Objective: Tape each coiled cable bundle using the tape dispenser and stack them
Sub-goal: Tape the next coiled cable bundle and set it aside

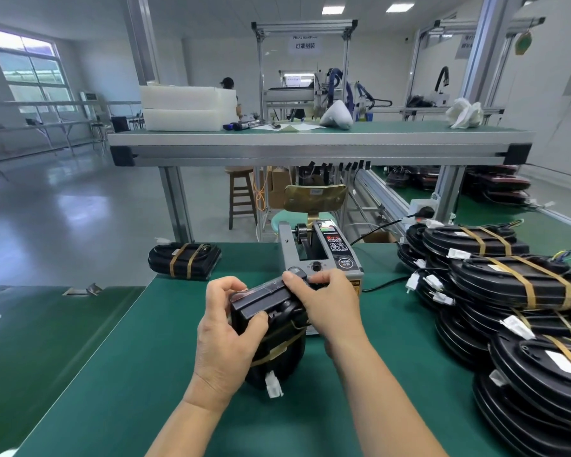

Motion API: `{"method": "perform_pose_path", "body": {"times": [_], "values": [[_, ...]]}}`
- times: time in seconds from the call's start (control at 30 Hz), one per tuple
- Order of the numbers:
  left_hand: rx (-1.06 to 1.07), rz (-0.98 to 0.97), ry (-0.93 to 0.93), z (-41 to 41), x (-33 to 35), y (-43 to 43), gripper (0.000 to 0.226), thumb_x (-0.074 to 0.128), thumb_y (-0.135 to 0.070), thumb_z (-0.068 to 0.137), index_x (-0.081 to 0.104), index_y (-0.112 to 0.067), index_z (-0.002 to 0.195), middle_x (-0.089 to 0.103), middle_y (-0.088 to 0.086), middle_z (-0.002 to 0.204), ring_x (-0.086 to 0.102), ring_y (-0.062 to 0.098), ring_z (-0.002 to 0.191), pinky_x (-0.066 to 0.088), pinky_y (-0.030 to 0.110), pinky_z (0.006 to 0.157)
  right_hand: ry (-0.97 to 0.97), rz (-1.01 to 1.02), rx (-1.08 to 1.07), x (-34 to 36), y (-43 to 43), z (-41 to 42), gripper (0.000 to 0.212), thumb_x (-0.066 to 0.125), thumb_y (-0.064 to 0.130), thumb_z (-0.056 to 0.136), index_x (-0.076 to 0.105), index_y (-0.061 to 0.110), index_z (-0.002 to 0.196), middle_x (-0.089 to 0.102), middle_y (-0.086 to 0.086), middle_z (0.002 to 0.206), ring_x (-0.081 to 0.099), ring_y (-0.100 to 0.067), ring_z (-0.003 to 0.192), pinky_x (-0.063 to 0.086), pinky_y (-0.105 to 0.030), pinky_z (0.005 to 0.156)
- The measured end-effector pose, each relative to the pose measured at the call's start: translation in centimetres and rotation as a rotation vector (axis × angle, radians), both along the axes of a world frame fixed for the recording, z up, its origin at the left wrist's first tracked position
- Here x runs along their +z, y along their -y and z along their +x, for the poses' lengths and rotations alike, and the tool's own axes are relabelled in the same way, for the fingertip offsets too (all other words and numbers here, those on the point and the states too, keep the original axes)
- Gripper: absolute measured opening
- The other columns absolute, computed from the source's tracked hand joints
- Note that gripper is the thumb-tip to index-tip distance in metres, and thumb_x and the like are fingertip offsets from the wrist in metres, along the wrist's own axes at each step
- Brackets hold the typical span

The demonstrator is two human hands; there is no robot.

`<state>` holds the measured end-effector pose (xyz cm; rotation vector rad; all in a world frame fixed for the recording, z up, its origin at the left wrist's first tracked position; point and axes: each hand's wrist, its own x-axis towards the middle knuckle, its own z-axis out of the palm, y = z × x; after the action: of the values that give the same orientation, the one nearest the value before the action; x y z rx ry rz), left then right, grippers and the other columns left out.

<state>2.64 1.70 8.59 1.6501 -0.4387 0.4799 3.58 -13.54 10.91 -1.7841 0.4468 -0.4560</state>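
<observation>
Just in front of the tape dispenser point(323, 252), at the middle of the green tabletop point(139, 357), a coiled cable bundle point(277, 344) is held on edge between both hands, a white connector point(273, 385) hanging from its lower side. The left hand point(226, 331) is curled round the near end, thumb pressed on the black box that rides on top of the coil. The right hand point(327, 301) has its fingers hooked over the far end, right at the dispenser's mouth; whether it also pinches a strip of tape cannot be told. One tan band already shows across the coil, so this looks like the taping step, part done. The next move probably calls for drawing a fresh strip from the dispenser, wrapping it firmly round box and coil while the left hand keeps the loops from springing, then setting the bundle on a stack. Counted: one dispenser, one bundle in hand, one banded bundle point(183, 260) lying apart at the far left edge, and a heap of banded bundles point(508, 282) at the right, at least seven, overlapping too much for an exact figure.
</observation>
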Motion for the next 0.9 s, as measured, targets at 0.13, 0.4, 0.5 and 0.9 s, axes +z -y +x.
{"method": "perform_pose_path", "body": {"times": [0.13, 0.4, 0.5, 0.9], "values": [[-0.051, -0.184, -0.063, 0.2, -0.6, -0.5, 0.041, 0.067, -0.029, 0.064, 0.052, -0.038, 0.101, 0.063, -0.008, 0.092, 0.06, 0.015, 0.088, 0.048, 0.022, 0.081, 0.087, 0.311, 0.261, -1.7, 1.0, -0.7, 0.022, 0.067, 0.041, 0.09, 0.068, 0.025, 0.106, 0.065, 0.012, 0.069, 0.058, -0.004, 0.056, 0.045, -0.021, 0.046], [-0.225, -0.629, -0.367, 0.1, -2.8, -0.7, 0.047, 0.051, 0.01, 0.078, 0.059, -0.027, 0.106, 0.064, 0.003, 0.09, 0.058, 0.02, 0.084, 0.043, 0.04, 0.075, -0.097, 0.09, 0.7, -2.7, 5.5, -2.5, 0.046, 0.078, 0.036, 0.077, 0.067, 0.038, 0.122, 0.027, 0.01, 0.054, 0.023, -0.007, 0.047, 0.021, -0.018, 0.042], [-0.313, -0.587, -0.458, -0.2, -3.1, -0.9, 0.039, 0.048, 0.003, 0.076, 0.065, -0.019, 0.103, 0.068, 0.014, 0.102, 0.062, 0.023, 0.086, 0.044, 0.04, 0.076, -0.033, -0.147, 0.705, -1.7, 5.1, -2.7, 0.033, 0.078, 0.042, 0.076, 0.072, 0.036, 0.108, 0.027, 0.011, 0.052, 0.024, -0.008, 0.049, 0.024, -0.016, 0.046], [-0.227, 0.24, -0.202, 1.1, -2.2, -1.1, 0.046, 0.076, -0.024, 0.073, 0.056, -0.041, 0.111, 0.065, -0.02, 0.105, 0.062, 0.001, 0.098, 0.046, 0.006, 0.073, 0.057, -0.541, 0.524, -1.7, 2.9, -2.7, 0.029, 0.077, 0.035, 0.079, 0.068, 0.036, 0.107, 0.052, 0.016, 0.055, 0.05, -0.004, 0.062, 0.05, -0.028, 0.069]]}}
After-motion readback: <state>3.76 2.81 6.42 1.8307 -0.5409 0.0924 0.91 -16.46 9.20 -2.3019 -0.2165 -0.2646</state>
